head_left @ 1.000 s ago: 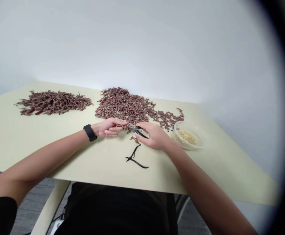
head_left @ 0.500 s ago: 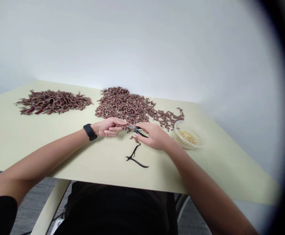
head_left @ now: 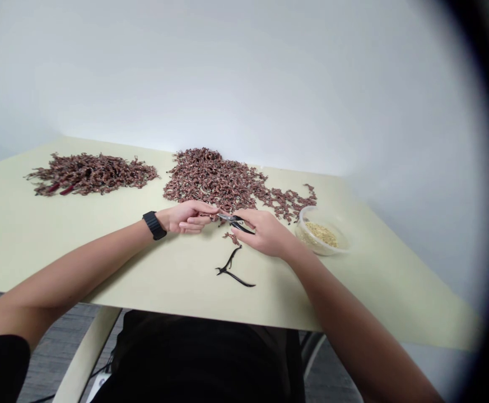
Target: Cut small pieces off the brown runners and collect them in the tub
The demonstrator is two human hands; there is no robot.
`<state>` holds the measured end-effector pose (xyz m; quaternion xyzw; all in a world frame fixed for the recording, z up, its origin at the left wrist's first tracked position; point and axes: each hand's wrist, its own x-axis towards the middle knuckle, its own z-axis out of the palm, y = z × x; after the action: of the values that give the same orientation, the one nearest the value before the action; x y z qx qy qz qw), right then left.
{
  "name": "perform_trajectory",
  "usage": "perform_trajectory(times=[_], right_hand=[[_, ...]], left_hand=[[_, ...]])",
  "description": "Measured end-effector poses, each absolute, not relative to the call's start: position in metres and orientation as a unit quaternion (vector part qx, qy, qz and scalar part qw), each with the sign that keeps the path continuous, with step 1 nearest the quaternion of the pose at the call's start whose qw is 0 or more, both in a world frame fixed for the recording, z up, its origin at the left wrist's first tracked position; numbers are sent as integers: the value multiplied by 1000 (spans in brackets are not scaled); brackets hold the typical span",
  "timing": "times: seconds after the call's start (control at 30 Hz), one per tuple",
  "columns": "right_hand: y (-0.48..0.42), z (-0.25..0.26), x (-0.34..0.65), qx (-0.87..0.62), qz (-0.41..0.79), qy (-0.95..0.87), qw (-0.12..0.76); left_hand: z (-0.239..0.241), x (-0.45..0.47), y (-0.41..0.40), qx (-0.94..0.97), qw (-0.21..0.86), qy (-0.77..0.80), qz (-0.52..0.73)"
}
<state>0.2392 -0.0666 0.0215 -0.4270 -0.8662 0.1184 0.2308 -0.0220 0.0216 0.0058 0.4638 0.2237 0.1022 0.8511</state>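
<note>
Yellowish table meets white wall, left fingers pinching a brown piece, right fingers gripping pliers

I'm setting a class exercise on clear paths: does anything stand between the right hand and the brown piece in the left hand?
Only the pliers gripped in the right hand, their tips pointing toward the brown piece in the left hand. Nothing else visible stands between; the loose nippers lie off to the near side.

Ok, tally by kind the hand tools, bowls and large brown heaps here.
Hand tools: 2 (silver pliers with black handles, in the right hand; black nippers, lying open)
Bowls: 1 (round clear plastic bowl)
Heaps: 2 (left brown heap; middle brown heap)
Total: 5
</note>
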Motion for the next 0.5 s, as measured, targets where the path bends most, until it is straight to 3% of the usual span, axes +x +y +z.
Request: perform_trajectory(times=[0.23,0.5], right_hand=[[-68,22,236,-445,150,-848,247],[-64,11,236,-485,107,-819,285]], left_hand=[[9,-19,16,491,835,212,130],[10,-1,-5,548,766,201,268]])
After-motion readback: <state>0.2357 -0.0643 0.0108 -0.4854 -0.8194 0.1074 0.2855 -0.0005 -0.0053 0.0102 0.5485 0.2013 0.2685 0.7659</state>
